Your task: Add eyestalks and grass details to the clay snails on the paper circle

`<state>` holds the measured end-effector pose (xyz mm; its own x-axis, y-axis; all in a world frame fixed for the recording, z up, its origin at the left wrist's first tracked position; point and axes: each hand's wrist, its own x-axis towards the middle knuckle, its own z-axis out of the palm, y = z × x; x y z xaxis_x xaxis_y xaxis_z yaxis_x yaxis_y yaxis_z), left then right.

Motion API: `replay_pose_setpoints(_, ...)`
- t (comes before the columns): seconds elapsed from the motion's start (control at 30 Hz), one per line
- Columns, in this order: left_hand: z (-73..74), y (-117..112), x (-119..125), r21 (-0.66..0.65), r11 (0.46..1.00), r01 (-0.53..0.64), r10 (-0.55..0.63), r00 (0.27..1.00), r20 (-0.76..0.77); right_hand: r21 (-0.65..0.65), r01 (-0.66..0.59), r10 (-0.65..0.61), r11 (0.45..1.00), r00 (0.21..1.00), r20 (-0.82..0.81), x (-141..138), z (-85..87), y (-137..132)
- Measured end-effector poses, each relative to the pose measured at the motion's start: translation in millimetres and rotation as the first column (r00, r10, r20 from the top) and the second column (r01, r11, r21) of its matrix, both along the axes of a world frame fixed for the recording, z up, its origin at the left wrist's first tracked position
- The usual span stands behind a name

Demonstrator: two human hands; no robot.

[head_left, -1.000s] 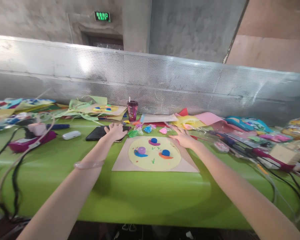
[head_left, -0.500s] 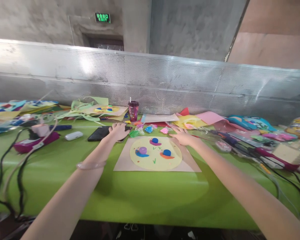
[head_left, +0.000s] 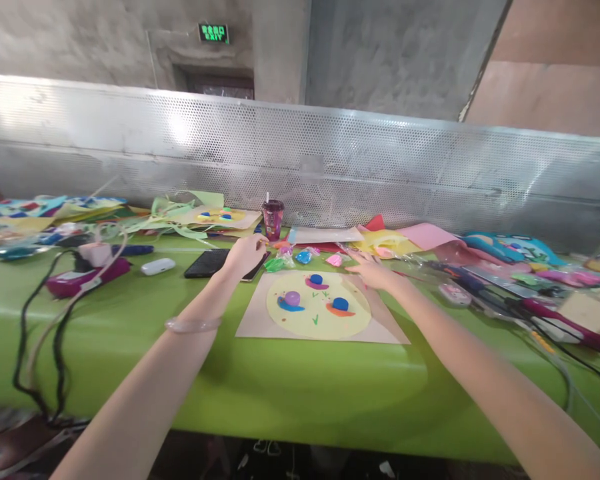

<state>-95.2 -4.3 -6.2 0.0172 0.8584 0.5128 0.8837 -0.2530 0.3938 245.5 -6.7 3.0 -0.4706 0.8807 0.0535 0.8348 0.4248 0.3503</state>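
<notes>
A craft picture lies flat before me: a pale sheet (head_left: 253, 323) with a light yellow paper circle (head_left: 325, 330) on it. Three snail-like shapes with round bodies, a purple one (head_left: 293, 298) and two blue ones, sit on the circle among green marks. My left hand (head_left: 247, 257) is above the dark phone-like slab (head_left: 254, 272) past the sheet's far left corner, its fingers curled together; what they hold, if anything, is hidden. My right hand (head_left: 371, 271) rests open at the sheet's far right corner, fingers spread, near a pink clay packet (head_left: 335, 260).
Beyond the sheet are a green packet (head_left: 275, 265), a blue packet (head_left: 304, 257) and a purple drink cup (head_left: 273, 220). A black case (head_left: 206, 264), a white case (head_left: 158, 267) and a power strip (head_left: 87, 277) with cables lie left. More cables and packets lie right.
My left hand has lifted slightly, and its fingers have gone from spread to curled together. My right hand stays in about the same place. The whole view has shifted a little.
</notes>
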Motion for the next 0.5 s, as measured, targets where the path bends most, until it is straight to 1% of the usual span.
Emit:
replay_pose_setpoints(0.1,-0.1,-0.4,0.1,0.008,1.0,0.013,-0.013,1.0,0.008,0.012,-0.006,0.006,1.0,1.0,0.005,-1.5,-3.1,3.5)
replay_pose_setpoints(0.23,0.3,-1.3,0.5,0.017,0.999,0.029,-0.029,0.999,0.021,0.053,-0.041,0.041,0.998,0.999,0.001,1.2,-4.5,1.5)
replay_pose_setpoints(0.37,-0.1,-0.9,0.6,0.029,0.999,0.045,-0.047,0.998,0.039,0.116,-0.085,0.087,0.99,0.996,-0.014,2.7,-0.5,0.7)
replay_pose_setpoints(0.5,-1.1,0.6,0.6,0.037,0.998,0.058,-0.06,0.997,0.048,0.165,-0.136,0.141,0.977,0.99,-0.017,-2.8,5.1,3.5)
